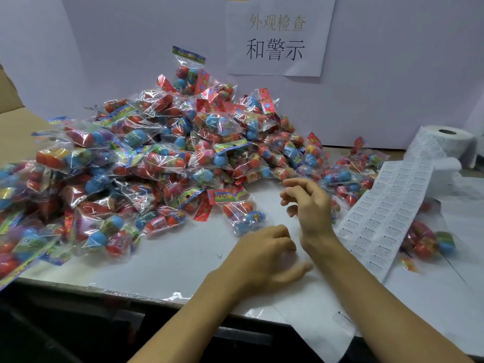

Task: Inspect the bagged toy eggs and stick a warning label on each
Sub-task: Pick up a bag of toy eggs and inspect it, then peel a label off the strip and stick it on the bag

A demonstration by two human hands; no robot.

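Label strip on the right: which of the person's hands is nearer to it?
Right. The right hand is raised just left of the label strip; the left hand sits lower and farther left.

A bare strip of the counter [167,260] runs along its front edge, and both hands [264,255] hover over it. To the left and behind, the heap of bagged eggs [157,158] blocks the way to the back wall [392,74] and reaches the front-left corner. One bag [242,212] juts out just ahead of the hands. On the right the strip of warning labels [385,213] slants across, with a bag [429,239] beyond it and the label roll [447,145] at the back right.
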